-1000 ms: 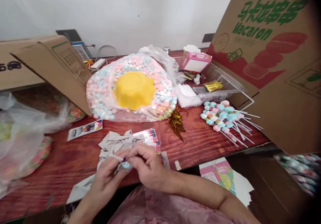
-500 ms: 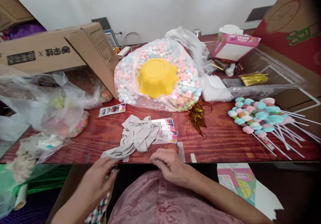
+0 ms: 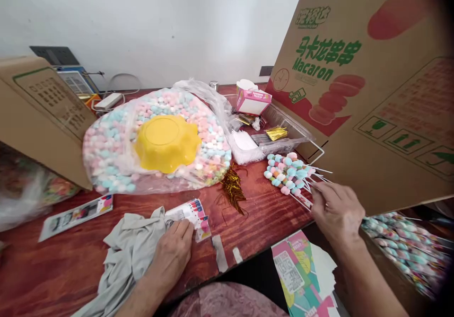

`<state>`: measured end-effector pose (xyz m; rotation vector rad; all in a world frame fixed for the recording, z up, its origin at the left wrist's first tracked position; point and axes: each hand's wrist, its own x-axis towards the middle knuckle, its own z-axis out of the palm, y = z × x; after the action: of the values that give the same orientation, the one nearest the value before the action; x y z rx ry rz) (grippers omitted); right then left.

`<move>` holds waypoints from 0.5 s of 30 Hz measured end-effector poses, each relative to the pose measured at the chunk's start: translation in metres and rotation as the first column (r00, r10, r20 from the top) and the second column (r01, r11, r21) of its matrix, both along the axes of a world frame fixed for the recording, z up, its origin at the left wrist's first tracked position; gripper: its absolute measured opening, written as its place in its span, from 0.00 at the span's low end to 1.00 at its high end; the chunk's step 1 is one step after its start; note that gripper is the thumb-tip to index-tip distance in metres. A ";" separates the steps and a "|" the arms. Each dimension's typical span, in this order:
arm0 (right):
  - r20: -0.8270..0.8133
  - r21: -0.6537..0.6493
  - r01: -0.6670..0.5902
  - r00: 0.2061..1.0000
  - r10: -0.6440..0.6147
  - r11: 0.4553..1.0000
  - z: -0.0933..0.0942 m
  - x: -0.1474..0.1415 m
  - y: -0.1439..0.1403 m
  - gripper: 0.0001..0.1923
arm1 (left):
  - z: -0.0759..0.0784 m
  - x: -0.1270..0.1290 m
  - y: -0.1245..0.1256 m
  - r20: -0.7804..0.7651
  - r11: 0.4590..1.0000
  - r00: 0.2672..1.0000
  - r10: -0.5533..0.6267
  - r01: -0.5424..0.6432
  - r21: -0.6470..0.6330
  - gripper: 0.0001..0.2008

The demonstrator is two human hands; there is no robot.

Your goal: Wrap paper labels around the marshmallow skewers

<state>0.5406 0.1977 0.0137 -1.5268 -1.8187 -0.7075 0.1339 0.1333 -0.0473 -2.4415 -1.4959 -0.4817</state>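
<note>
Right of centre: right hand [image 3: 335, 210] fingertips loosely together on sticks of marshmallow skewers [image 3: 289, 174]; sticks' long axis runs upper-left, candy ends away. Left hand [image 3: 172, 253] flat, fingers apart, on grey cloth [image 3: 129, 248], farther off.

A table [image 3: 269, 213] held everything. At its middle lay a bag of sweets [image 3: 117, 142] with a bowl [image 3: 166, 142] upside down on top. Left of the bag stood a box [image 3: 39, 118]; right of it a bigger carton [image 3: 372, 94] leaned over the table's right end. Before that carton lay a heap of sweet skewers [image 3: 289, 172], with the right hand [image 3: 336, 210] at their sticks. Near the front edge a cloth [image 3: 127, 246] lay under the left hand [image 3: 172, 253], beside a card [image 3: 191, 210].
</note>
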 end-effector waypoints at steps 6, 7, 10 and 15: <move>0.343 -0.410 0.288 0.928 -0.147 0.866 0.041 0.002 0.070 0.12 | -0.007 0.003 0.003 0.042 0.987 0.996 0.074 -0.079 0.138 0.20; 0.358 -0.453 0.297 0.924 -0.134 0.841 0.041 0.000 0.078 0.12 | -0.008 0.004 0.004 0.036 0.987 0.996 0.079 -0.084 0.136 0.22; 0.347 -0.471 0.271 0.932 -0.107 0.839 0.032 0.000 0.091 0.11 | -0.008 0.003 0.004 0.081 0.989 0.995 0.056 -0.067 0.131 0.21; 0.269 -0.446 0.162 0.962 -0.042 0.880 0.037 0.011 0.076 0.12 | 0.001 -0.003 0.006 0.231 0.995 0.973 0.021 -0.042 0.088 0.14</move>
<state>0.5520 0.2733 0.0508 -1.9248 -2.2297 -0.5558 0.1308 0.1391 -0.0461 -2.3521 -1.5577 -0.8329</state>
